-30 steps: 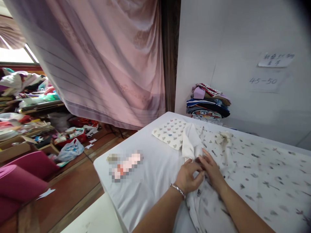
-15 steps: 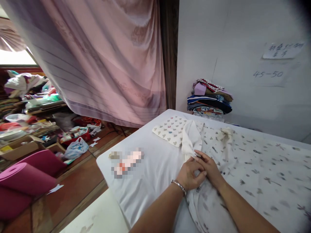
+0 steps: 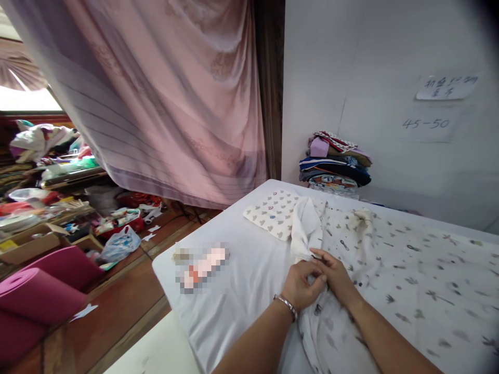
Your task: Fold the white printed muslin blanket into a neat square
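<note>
A white cloth with small dark prints (image 3: 409, 270) lies spread over the white table (image 3: 234, 296). My left hand (image 3: 300, 285), with a bracelet at the wrist, is closed in a pinch on the cloth's left edge. My right hand (image 3: 337, 278) lies right beside it with its fingers pressed on the same bunched edge. A folded cream piece (image 3: 306, 228) stands up just beyond my fingers. A heart-print cloth (image 3: 273, 213) lies flat at the table's far corner.
A blurred pink object (image 3: 200, 265) lies on the table to the left. Folded fabrics (image 3: 335, 163) are stacked against the white wall. A pink curtain (image 3: 175, 98) hangs behind. Pink rolls (image 3: 42, 291), bags and boxes crowd the floor at left.
Both hands stayed together on the cloth's edge; the left fingers closed tighter into a pinch. The view shifted slightly.
</note>
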Demonstrator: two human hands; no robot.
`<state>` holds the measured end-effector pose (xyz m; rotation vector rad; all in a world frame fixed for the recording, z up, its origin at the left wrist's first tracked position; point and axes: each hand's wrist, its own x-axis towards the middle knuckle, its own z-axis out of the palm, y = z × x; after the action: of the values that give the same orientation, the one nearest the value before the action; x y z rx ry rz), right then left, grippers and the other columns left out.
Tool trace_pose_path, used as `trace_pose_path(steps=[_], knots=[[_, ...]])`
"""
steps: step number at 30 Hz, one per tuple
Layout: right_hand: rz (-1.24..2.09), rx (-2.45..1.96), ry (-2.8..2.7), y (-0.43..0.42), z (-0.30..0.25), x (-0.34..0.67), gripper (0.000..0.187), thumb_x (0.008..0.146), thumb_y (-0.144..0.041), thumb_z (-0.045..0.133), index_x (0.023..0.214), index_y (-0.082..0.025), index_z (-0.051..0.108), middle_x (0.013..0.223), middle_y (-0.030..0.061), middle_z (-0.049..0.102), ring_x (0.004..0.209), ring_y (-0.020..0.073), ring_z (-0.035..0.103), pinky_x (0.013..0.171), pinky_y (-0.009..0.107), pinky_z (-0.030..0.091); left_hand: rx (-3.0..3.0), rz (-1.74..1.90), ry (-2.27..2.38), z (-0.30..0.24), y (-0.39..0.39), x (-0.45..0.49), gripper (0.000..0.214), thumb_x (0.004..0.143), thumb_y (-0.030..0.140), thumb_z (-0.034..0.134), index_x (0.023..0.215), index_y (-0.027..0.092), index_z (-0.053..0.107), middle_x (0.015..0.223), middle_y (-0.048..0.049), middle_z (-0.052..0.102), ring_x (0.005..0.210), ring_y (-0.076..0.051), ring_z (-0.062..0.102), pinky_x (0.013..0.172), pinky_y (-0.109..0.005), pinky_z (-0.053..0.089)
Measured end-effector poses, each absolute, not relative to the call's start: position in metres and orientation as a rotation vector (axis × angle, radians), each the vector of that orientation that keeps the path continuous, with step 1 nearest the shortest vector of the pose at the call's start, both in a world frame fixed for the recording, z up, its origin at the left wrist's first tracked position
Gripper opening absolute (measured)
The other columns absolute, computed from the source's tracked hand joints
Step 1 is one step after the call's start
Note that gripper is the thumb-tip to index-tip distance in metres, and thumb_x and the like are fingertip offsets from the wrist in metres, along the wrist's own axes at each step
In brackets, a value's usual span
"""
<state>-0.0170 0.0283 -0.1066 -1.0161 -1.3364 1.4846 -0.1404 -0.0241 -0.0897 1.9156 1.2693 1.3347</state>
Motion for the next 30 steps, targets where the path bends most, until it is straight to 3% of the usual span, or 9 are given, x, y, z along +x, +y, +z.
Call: trace_pose_path(steps=[5, 17, 22, 30], knots=[[1.537, -1.046, -1.281, 0.031, -0.115, -0.017, 0.052, 0.062, -0.042, 0.072, 0.107, -0.017, 0.061, 0.074, 0.002, 0.068, 0.07, 0.0196, 0.063, 0.066, 0.032, 0.049, 2.029, 1.286, 1.209, -0.088, -0.026, -0.139, 0.009, 0.072, 0.019, 0.054, 0.071, 0.019, 0.064, 0.071, -0.0008, 0.066, 0.068, -0.013, 0.059, 0.068, -0.024, 0.044], [1.392, -1.109, -1.305, 0.032, -0.118, -0.013, 0.047, 0.062, -0.041, 0.069, 0.101, -0.014, 0.064, 0.066, 0.0007, 0.066, 0.062, 0.016, 0.058, 0.061, 0.028, 0.045, 1.938, 1.336, 1.462, -0.084, -0.024, -0.14, 0.013, 0.075, 0.02, 0.054, 0.066, 0.02, 0.063, 0.063, 0.0012, 0.064, 0.06, -0.011, 0.055, 0.077, -0.027, 0.04], [1.272, -1.176, -1.329, 0.033, -0.12, -0.014, 0.046, 0.062, -0.042, 0.068, 0.098, -0.015, 0.066, 0.053, -0.003, 0.056, 0.052, 0.0127, 0.05, 0.051, 0.024, 0.039, 1.713, 1.368, 1.725, -0.089, -0.016, -0.15, 0.022, 0.08, 0.03, 0.051, 0.065, 0.019, 0.062, 0.062, 0.0003, 0.06, 0.061, -0.012, 0.052, 0.062, -0.024, 0.037], [1.208, -1.235, -1.37, 0.03, -0.114, -0.015, 0.043, 0.063, -0.043, 0.064, 0.097, -0.016, 0.067, 0.051, -0.0028, 0.053, 0.053, 0.0136, 0.05, 0.052, 0.025, 0.041, 1.536, 1.254, 1.841, -0.096, -0.009, -0.156, 0.039, 0.081, 0.051, 0.046, 0.066, 0.018, 0.064, 0.068, -0.0025, 0.06, 0.063, -0.014, 0.051, 0.06, -0.025, 0.033]])
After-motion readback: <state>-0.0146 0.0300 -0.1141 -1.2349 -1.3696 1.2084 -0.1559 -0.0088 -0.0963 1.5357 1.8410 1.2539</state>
